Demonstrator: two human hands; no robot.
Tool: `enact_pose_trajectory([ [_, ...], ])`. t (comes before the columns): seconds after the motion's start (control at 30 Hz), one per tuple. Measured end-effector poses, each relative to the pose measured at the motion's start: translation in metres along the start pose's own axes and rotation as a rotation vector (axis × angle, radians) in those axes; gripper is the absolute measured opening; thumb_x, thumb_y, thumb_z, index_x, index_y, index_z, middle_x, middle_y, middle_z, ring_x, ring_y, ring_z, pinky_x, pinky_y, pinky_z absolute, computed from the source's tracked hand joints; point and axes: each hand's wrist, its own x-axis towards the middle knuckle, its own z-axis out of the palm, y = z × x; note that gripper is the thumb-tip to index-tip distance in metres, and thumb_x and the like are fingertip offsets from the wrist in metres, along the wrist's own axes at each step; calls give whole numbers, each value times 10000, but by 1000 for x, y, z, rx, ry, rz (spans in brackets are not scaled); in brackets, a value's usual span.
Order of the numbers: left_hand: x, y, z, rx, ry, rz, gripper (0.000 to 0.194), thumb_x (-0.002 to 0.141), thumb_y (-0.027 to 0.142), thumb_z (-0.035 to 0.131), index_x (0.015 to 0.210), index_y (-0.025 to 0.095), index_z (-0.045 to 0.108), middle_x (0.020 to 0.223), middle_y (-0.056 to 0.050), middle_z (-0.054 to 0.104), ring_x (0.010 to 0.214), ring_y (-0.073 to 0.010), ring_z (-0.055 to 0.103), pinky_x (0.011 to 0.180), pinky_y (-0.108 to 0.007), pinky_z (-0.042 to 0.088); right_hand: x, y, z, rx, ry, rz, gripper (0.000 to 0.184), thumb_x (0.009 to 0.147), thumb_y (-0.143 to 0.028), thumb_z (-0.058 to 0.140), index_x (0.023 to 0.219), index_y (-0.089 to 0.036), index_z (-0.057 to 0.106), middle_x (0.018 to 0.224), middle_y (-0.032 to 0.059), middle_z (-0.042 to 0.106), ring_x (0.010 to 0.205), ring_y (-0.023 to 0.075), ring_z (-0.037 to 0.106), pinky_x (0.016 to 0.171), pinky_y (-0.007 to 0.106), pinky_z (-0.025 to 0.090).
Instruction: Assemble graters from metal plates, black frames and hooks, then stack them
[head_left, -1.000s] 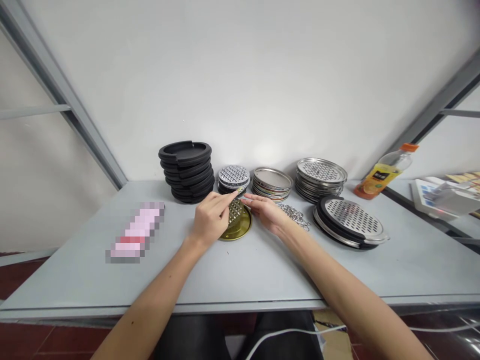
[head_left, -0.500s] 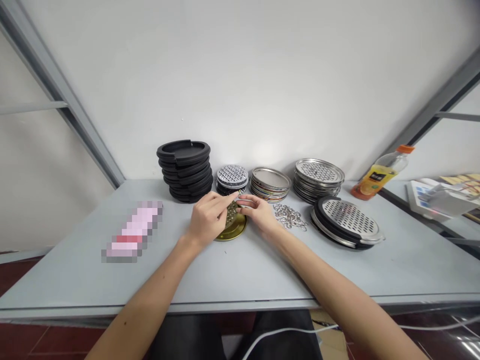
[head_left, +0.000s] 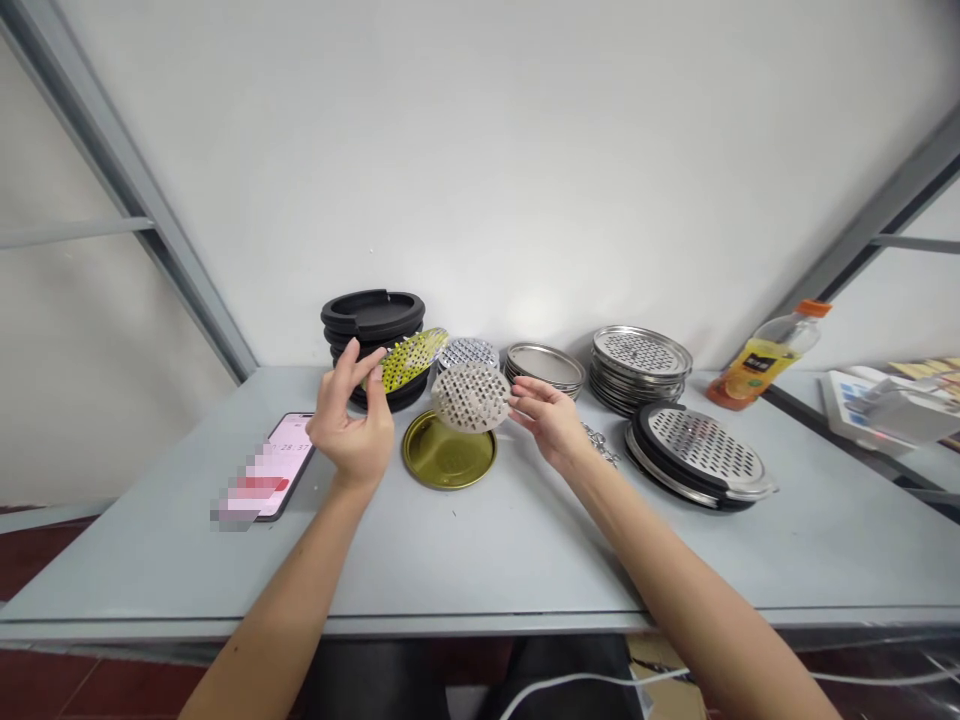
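Note:
Pinched at its edge, a round grater disc with a yellow sheen [head_left: 412, 360] is held up by my left hand [head_left: 352, 425], in front of the black ring stack. My right hand [head_left: 551, 420] grips the right edge of a silver grater disc [head_left: 471, 398], tilted so its rough holes show. Beneath the discs, a gold-coloured round lid [head_left: 450, 455] lies flat on the table. Behind them stands a short stack of small grater discs [head_left: 469, 353], partly covered. A pile of metal clips [head_left: 600, 445] is mostly hidden by my right hand.
Black rings [head_left: 373, 308] are stacked at the back left. Flat metal lids [head_left: 545, 362] and perforated discs [head_left: 643, 352] stand along the wall. To the right lie an assembled black-rimmed grater [head_left: 705, 450] and a juice bottle [head_left: 765, 360]; a phone [head_left: 281, 465] is at left.
My hands have moved apart and up from the gold lid. The two grater discs are now separate, one in each hand, and the lid is uncovered.

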Motion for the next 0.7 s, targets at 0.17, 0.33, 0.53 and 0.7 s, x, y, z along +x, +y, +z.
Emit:
enact_pose_trajectory([
  [0.17,-4,-2,0,1,-60,93,401,870,102,589,1258,202,572,977,-63,741,895,-183,672,881,-369,517,15,-13,-1,120,106,-107,327,515,-83,729,808,-201,648,839,22,639,754,150,644,759,315,583],
  [0.33,-13,-7,5,-29,-149,212,367,836,27,590,1151,206,649,928,-61,741,806,-168,660,762,-323,536,44,-15,22,135,197,-184,298,516,-77,710,765,-199,601,802,14,616,765,147,646,756,301,592],
  [0.53,-18,-1,7,-53,-224,238,294,850,23,553,1042,211,671,931,-42,745,826,-165,672,748,-318,534,71,-10,55,114,270,-208,238,549,-63,621,752,-186,603,763,5,617,755,139,635,740,286,587],
  [0.7,-21,1,7,-75,-265,225,281,843,12,546,995,210,674,963,-40,748,845,-178,675,742,-344,533,80,-3,64,61,284,-220,210,558,-62,580,724,-188,607,757,2,631,768,144,631,731,287,577],
])
